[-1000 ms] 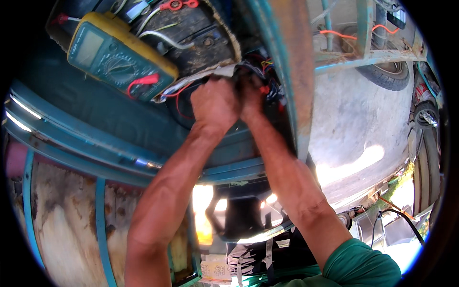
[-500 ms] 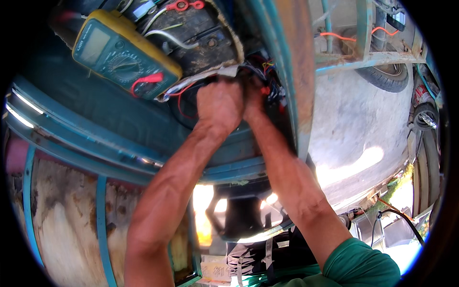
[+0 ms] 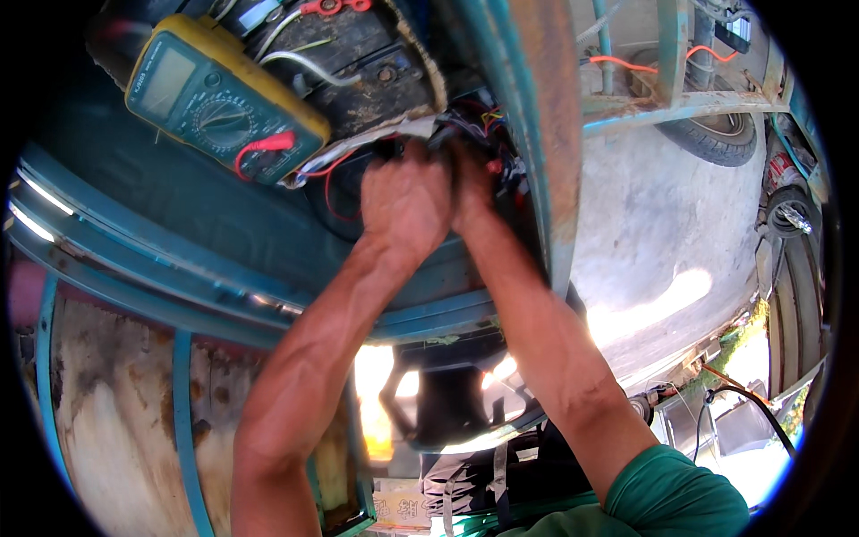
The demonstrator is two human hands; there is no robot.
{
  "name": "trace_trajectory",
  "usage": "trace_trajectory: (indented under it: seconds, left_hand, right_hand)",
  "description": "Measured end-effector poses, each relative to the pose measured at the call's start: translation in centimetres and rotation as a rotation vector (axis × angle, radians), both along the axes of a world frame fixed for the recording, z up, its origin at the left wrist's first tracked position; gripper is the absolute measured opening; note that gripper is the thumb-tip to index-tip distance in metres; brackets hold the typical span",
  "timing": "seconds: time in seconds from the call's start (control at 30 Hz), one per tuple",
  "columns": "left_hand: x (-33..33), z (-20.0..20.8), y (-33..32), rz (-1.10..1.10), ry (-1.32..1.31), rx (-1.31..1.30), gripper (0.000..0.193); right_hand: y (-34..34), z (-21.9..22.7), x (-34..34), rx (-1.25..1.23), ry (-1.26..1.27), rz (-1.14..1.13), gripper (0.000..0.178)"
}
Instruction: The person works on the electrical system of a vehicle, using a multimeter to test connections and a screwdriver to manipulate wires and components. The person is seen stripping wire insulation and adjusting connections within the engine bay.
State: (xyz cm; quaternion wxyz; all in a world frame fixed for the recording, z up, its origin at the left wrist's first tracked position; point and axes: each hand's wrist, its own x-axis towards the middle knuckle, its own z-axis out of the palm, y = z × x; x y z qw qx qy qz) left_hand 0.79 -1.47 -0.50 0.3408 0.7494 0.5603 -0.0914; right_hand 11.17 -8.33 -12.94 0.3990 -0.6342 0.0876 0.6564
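Observation:
My left hand (image 3: 407, 195) is closed, knuckles up, at the edge of a dark recess in the teal metal frame. What its fingers grip is hidden beneath it. Close against it, my right hand (image 3: 472, 186) is in shadow, its fingers curled around something dark that I cannot make out. Thin coloured wires (image 3: 492, 119) bunch just beyond and right of the right hand. A red wire (image 3: 329, 188) loops out to the left of my left hand. Left of both hands lies a yellow-and-teal multimeter (image 3: 224, 106) with a red probe plug (image 3: 268, 143) in it.
A dark, dusty battery (image 3: 371, 80) with white cables and a red terminal ring (image 3: 335, 6) lies beyond the multimeter. A rusty teal post (image 3: 555, 116) rises right of my hands. Teal rails (image 3: 152, 259) cross at left. A wheel (image 3: 711, 134) stands on the concrete floor (image 3: 662, 215).
The view has shifted slightly, so the multimeter and battery appear a little further left and higher. Both hands stay together at the same spot by the wires.

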Motion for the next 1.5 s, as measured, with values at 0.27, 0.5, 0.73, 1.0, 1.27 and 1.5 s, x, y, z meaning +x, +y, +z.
trace_trajectory:
  seconds: [0.27, 0.5, 0.73, 1.0, 1.27, 1.5]
  left_hand:
    - [0.2, 2.3, -0.1, -0.101, 0.048, -0.056, 0.02]
    - [-0.9, 3.1, 0.3, -0.087, 0.019, -0.072, 0.023]
    - [-2.3, 0.8, 1.7, 0.072, -0.121, -0.084, 0.028]
    - [-0.1, -2.8, 4.5, -0.122, 0.054, -0.444, 0.035]
    - [-0.8, -12.5, 1.3, -0.148, -0.069, -0.156, 0.038]
    - [0.2, -12.9, 2.0, 0.043, -0.101, -0.319, 0.036]
  right_hand:
    - [-0.6, 1.8, 0.2, -0.022, 0.104, -0.064, 0.015]
    - [-3.0, -3.0, 1.1, 0.077, -0.246, 0.19, 0.009]
    - [-0.6, 1.1, -0.4, -0.15, -0.165, 0.103, 0.011]
    - [-5.3, -4.1, 0.0, 0.126, -0.687, 0.484, 0.019]
    - [-1.6, 2.0, -0.3, -0.012, -0.44, 0.452, 0.015]
    - [-1.9, 1.8, -0.1, -0.05, -0.381, 0.434, 0.018]
